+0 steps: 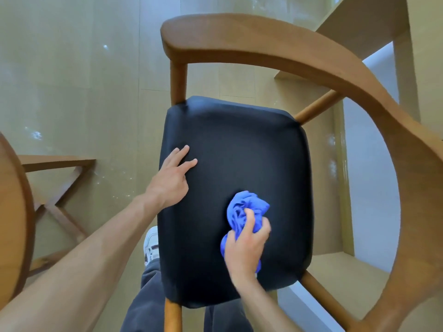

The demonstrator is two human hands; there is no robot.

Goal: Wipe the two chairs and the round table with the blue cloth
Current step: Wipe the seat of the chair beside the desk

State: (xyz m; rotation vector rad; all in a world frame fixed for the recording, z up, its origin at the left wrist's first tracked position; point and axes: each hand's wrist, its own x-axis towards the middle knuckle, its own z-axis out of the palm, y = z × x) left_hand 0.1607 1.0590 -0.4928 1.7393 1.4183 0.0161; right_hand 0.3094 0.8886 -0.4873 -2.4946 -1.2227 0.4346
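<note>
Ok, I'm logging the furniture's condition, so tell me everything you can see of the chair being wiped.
The chair has a black padded seat, squarish with rounded corners, matte like leather or fabric, on a brown wooden frame with round legs and a curved band for back and arms. It stands upright on the pale floor. The left hand rests flat on the seat; the right hand presses the bunched blue cloth on it.

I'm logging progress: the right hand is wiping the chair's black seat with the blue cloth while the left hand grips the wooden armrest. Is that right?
Not quite. In the head view the left hand rests flat on the black seat, not on the wooden armrest. The rest holds: the right hand presses the bunched blue cloth on the seat.
</note>
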